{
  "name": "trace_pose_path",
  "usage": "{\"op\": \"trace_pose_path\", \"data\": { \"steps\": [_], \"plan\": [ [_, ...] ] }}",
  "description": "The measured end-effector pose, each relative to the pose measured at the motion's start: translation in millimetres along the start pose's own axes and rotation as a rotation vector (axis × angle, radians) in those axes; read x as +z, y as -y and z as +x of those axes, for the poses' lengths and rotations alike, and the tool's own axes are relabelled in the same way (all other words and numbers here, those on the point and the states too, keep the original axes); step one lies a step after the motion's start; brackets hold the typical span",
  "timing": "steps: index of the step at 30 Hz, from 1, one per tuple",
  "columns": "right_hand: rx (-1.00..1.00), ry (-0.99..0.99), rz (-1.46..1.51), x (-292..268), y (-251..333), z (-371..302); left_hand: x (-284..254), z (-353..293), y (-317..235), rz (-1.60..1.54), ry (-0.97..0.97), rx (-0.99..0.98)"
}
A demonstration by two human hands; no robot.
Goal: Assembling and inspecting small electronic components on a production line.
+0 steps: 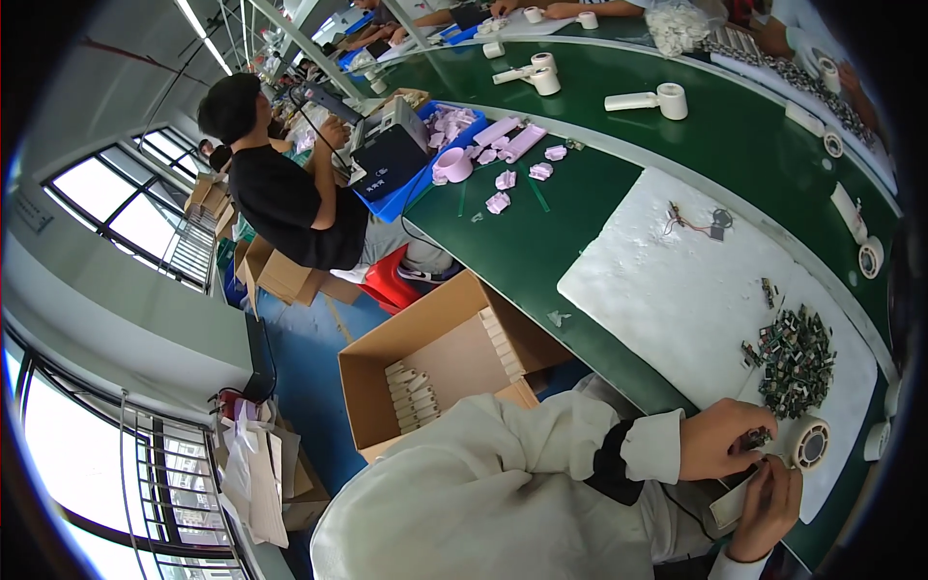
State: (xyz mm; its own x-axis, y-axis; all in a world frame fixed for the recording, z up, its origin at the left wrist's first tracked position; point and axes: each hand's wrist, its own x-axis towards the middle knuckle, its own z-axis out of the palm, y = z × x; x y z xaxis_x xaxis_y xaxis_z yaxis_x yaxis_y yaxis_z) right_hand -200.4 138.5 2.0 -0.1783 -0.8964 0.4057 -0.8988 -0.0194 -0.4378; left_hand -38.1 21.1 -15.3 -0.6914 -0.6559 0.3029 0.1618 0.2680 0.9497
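Small dark circuit board [756,439], pinched, white round-headed fan [811,445], just beside

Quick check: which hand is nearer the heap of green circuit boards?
Left. The left hand is just below and left of the heap of green circuit boards in the picture; the right hand is lower and farther away.

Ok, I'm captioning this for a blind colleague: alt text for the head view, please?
The left hand pinches a small dark electronic part near the right hand, beside a round white plastic piece. A pile of green circuit boards lies nearby on a white foam sheet; farther along the green workbench sits a person in black.
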Motion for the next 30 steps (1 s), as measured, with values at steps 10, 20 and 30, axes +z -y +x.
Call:
{"op": "trace_pose_path", "data": {
  "steps": [10,20,30],
  "plan": [
    [0.080,-0.013,0.291,-17,22,14,-12,-13,-14,-0.116,0.070,-0.187],
    [0.010,-0.122,0.306,-27,13,10,-7,-6,-7,-0.262,0.113,-0.164],
    [-0.015,-0.144,0.264,-21,5,1,-1,-3,-4,-0.222,0.131,-0.128]
  ]
}}
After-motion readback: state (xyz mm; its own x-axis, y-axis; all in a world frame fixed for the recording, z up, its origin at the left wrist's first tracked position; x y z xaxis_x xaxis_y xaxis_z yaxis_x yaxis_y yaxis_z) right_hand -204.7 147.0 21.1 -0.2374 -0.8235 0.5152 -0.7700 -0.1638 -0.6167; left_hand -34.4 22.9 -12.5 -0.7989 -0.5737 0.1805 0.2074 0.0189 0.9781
